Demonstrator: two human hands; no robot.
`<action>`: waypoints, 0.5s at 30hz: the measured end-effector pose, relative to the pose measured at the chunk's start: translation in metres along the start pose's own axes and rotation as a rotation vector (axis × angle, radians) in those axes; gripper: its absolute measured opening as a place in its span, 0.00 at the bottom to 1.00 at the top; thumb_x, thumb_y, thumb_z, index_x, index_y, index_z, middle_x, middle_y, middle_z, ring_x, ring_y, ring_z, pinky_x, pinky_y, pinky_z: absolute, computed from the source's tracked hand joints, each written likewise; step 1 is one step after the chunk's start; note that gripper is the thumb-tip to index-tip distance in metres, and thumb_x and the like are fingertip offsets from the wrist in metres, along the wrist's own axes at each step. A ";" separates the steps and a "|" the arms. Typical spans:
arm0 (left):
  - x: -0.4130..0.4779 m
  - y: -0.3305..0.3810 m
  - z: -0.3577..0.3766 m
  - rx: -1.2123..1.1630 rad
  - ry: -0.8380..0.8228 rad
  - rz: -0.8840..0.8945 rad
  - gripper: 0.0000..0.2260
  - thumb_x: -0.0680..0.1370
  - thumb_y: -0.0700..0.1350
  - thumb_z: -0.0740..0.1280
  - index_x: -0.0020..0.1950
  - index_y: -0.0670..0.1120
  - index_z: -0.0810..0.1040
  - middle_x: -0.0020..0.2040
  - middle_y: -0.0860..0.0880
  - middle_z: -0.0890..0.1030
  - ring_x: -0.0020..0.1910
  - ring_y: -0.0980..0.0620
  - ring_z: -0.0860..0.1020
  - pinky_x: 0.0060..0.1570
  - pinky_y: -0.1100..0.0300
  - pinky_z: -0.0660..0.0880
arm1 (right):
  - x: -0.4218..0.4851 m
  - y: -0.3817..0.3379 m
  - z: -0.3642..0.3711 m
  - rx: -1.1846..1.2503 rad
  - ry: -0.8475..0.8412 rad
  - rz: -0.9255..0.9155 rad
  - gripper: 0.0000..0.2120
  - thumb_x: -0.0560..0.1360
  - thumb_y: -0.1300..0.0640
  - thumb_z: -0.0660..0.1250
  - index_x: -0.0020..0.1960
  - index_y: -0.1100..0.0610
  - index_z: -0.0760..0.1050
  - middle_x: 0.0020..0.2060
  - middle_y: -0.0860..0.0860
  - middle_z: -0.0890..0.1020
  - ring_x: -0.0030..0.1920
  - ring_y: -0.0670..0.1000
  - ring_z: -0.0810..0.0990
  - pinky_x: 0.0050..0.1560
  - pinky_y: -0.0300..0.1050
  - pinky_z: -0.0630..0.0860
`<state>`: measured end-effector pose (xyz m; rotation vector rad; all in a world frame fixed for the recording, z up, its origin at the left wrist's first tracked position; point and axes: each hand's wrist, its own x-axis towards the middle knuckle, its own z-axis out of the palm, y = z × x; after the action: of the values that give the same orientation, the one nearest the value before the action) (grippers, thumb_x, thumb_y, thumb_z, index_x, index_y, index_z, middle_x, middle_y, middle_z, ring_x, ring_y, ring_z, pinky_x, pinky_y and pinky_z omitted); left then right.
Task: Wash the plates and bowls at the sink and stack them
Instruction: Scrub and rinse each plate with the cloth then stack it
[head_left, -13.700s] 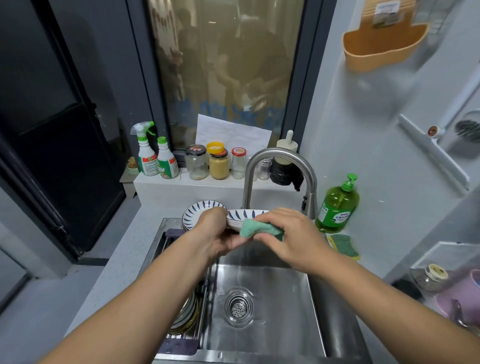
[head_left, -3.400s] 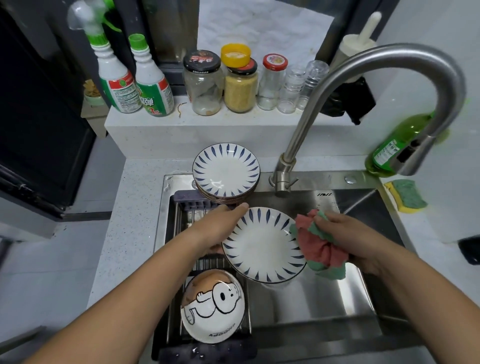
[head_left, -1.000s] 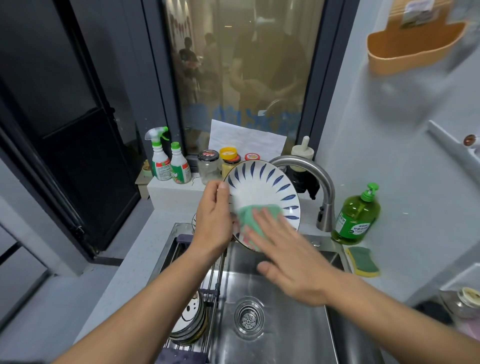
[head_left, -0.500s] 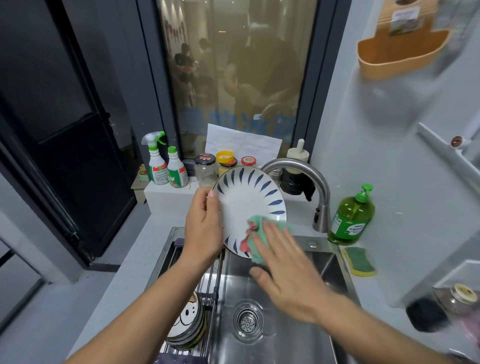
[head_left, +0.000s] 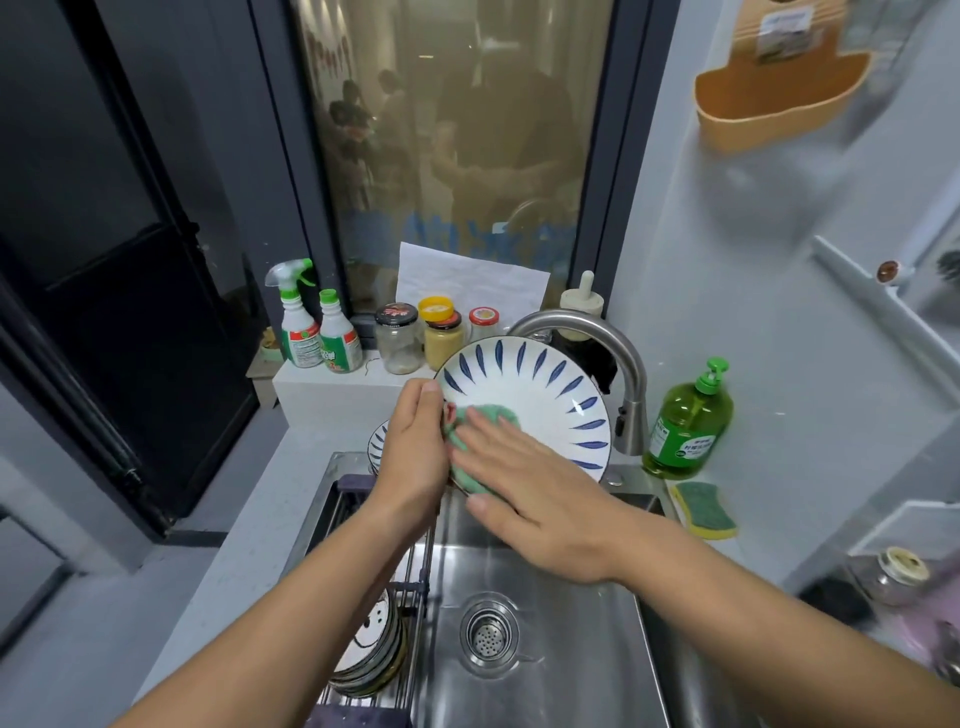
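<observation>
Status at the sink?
Left hand grips plate rim, tilted over sink. Right hand flat, pressing cloth on it. Tap just behind.

A grey speckled countertop (head_left: 244, 519) holds a steel sink (head_left: 571, 654). A green soap bottle (head_left: 688, 421) and a yellow-green sponge (head_left: 706, 509) sit by the sink's right rear corner, and stacked plates (head_left: 378, 446) by its left rear corner. A rack (head_left: 415, 587) across the sink's left side holds stacked bowls (head_left: 366, 649). A raised ledge (head_left: 332, 389) behind carries two spray bottles (head_left: 298, 322) and several jars (head_left: 397, 338).

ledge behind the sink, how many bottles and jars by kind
spray bottle: 1
green-cap bottle: 1
jars: 3
white-topped bottle: 1
total: 6 in view; the raised plate may hide more
</observation>
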<state>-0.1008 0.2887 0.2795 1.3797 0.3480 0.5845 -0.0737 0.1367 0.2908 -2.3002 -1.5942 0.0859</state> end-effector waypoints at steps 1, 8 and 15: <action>0.001 0.000 -0.003 -0.018 0.009 -0.007 0.15 0.88 0.44 0.56 0.41 0.49 0.71 0.33 0.57 0.76 0.35 0.58 0.73 0.35 0.63 0.72 | -0.009 0.001 -0.003 -0.027 -0.027 -0.033 0.33 0.81 0.36 0.43 0.80 0.54 0.54 0.80 0.48 0.48 0.80 0.45 0.40 0.79 0.44 0.38; 0.000 0.012 -0.015 0.133 0.028 0.104 0.14 0.87 0.46 0.56 0.43 0.48 0.73 0.34 0.61 0.76 0.35 0.63 0.73 0.38 0.68 0.71 | -0.044 0.052 -0.026 -0.364 -0.066 0.011 0.30 0.83 0.38 0.39 0.80 0.48 0.55 0.80 0.48 0.54 0.80 0.48 0.46 0.78 0.55 0.53; -0.012 0.002 -0.004 0.151 -0.073 0.031 0.16 0.88 0.51 0.55 0.43 0.46 0.71 0.37 0.48 0.73 0.36 0.50 0.72 0.34 0.54 0.70 | -0.006 0.004 0.000 -0.174 -0.077 -0.069 0.34 0.81 0.38 0.35 0.81 0.55 0.46 0.80 0.52 0.42 0.79 0.48 0.34 0.79 0.50 0.37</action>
<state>-0.1128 0.2856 0.2795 1.5499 0.3178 0.5407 -0.0721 0.1300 0.2888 -2.3938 -1.7824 0.0198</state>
